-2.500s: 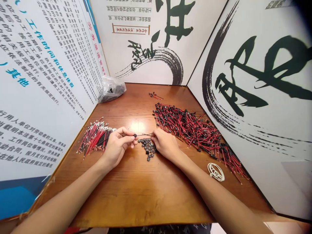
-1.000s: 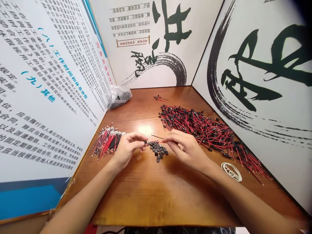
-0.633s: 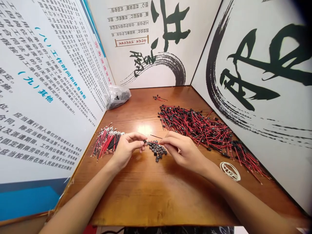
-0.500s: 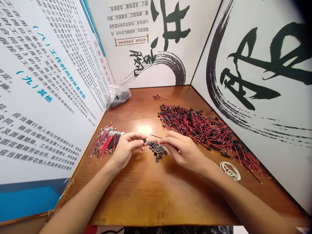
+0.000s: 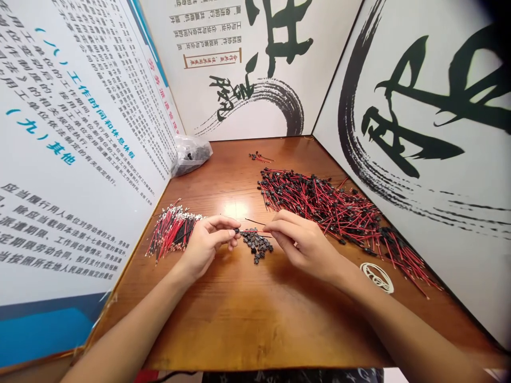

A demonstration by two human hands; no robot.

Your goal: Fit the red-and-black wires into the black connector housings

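Observation:
Between thumb and forefinger, my left hand (image 5: 211,239) pinches a small black connector housing (image 5: 237,230). My right hand (image 5: 301,239) is closed on thin wires, a red wire (image 5: 258,231) that runs toward the housing and a black wire (image 5: 254,221) that sticks out to the upper left. Whether the red wire's tip sits inside the housing is too small to tell. Just below and between the hands lies a heap of loose black housings (image 5: 257,247). Beside my left hand is a pile of red and black wires with pale metal ends (image 5: 171,229).
A large pile of red and black wires with black housings (image 5: 315,202) spreads along the right. Several more lie at the back (image 5: 261,157). A clear plastic bag (image 5: 191,154) rests at the back left, cream rings (image 5: 377,277) at the right. Printed panels (image 5: 239,106) enclose the wooden table (image 5: 239,319).
My right hand has shifted very slightly right, with more red wire showing between the hands. The left hand keeps its pinch on the housing. The camera view has moved a little.

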